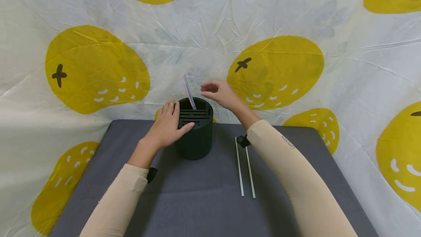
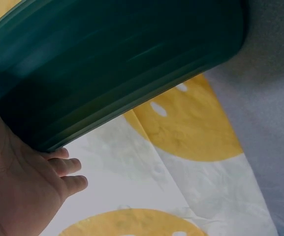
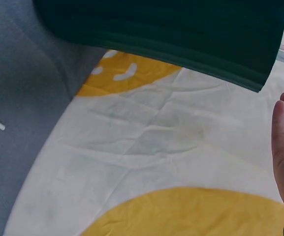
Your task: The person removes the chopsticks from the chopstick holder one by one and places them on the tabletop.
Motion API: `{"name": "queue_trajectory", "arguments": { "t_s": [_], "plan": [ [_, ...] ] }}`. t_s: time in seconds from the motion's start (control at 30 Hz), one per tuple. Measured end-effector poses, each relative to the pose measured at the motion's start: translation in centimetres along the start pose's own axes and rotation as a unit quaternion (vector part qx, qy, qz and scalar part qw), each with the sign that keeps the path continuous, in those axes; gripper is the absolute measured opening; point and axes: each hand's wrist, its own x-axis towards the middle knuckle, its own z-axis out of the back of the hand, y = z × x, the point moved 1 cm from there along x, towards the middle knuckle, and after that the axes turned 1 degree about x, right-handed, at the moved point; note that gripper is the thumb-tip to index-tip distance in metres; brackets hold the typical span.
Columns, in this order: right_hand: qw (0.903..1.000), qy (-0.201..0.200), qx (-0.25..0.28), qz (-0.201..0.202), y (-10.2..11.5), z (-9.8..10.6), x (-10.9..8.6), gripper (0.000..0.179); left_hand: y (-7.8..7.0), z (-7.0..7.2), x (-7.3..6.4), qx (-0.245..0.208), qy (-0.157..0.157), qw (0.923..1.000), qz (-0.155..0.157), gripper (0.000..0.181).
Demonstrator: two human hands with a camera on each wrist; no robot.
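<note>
Green container (image 1: 194, 142), touching left fingers (image 1: 170, 108), beside right fingers (image 1: 212, 83)

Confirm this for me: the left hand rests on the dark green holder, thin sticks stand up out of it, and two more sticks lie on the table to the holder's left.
The side is wrong: the head view shows the two loose sticks on the table to the right of the dark green holder. The left hand and the standing sticks are as you say.

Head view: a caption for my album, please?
Left hand on a dark green holder with leaning sticks, right hand raised near it, two pale sticks on the grey table.
</note>
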Motion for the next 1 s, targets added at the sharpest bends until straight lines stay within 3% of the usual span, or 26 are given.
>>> {"name": "queue_trajectory", "arguments": {
  "t_s": [0.57, 1.0],
  "plan": [
    [0.9955, 0.019, -0.089, -0.026, 1.1, -3.3, 2.6, 0.028, 0.2, -0.2, -0.4, -0.008, -0.003, 0.9999, -0.005, 0.109],
    [0.9894, -0.008, -0.14, -0.038, 1.2, -4.2, 2.9, 0.02, 0.1, -0.2, -0.4, 0.001, -0.006, 1.0, -0.007, 0.109]
  ]
}}
